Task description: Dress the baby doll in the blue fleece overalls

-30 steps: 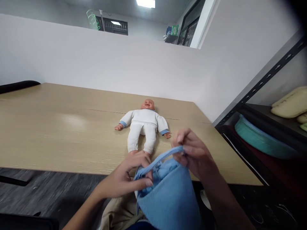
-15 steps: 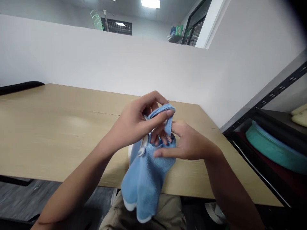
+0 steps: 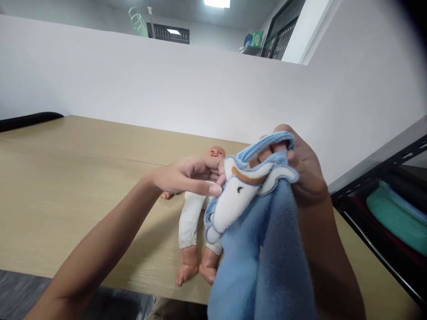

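Our two hands are apart, with fuzzy blue pants [image 3: 283, 249] between them. Our right hand [image 3: 306, 166] is clamped on the blue band [image 3: 263, 144] at the top, with some fingers poked inside it. Our left hand [image 3: 188, 175] is by the pants' other edge, thumb and fingers a bit spread; we cannot tell if they pinch it.

We have the pants up in the air, closer to us than the baby doll [image 3: 190, 222] and mostly to its right as we look, so they hide part of it. On them we see a white animal patch [image 3: 233, 200] with a little dark eye and an orange stripe.

The doll lies on its back on the tan surface [image 3: 83, 191], dressed in white, its bare feet toward us. Behind its head is a white wall [image 3: 150, 84]. Far to the doll's right, we see a teal tub [image 3: 396, 218] on a dark rack [image 3: 363, 235].
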Tool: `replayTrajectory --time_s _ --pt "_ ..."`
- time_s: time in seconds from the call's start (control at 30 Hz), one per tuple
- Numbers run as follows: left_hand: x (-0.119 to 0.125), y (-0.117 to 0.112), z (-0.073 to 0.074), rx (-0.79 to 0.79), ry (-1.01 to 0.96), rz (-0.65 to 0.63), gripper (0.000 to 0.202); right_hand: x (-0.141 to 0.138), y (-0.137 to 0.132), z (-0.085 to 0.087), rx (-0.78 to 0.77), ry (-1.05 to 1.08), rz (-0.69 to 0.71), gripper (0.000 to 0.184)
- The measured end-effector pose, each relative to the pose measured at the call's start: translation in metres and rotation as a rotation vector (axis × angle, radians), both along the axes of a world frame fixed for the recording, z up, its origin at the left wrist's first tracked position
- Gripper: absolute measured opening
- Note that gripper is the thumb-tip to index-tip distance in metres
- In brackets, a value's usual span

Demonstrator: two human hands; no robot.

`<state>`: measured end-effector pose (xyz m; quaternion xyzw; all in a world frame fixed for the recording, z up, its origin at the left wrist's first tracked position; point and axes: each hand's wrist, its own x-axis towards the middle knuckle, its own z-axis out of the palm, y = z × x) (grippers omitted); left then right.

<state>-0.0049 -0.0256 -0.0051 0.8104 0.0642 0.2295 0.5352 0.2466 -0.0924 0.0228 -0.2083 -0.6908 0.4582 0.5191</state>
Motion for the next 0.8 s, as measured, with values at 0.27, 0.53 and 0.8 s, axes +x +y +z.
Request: replayTrajectory --time_s 0.27,0.53,0.8 --pt "-0.001 0.016 0.003 0.126 -0.015 0.024 0.082 0.004 0.033 -0.020 0.064 0.140 -0.283 0.022" --pt "0.009 0.017 -0.009 0.311 -0.102 0.440 0.035 0.014 0.065 -0.036 0.017 0.095 -0.428 0.022" --pt "0.006 0.028 -0.009 0.182 -0.152 0.626 0.058 0.048 0.060 -0.043 -0.087 -0.593 0.125 0.058"
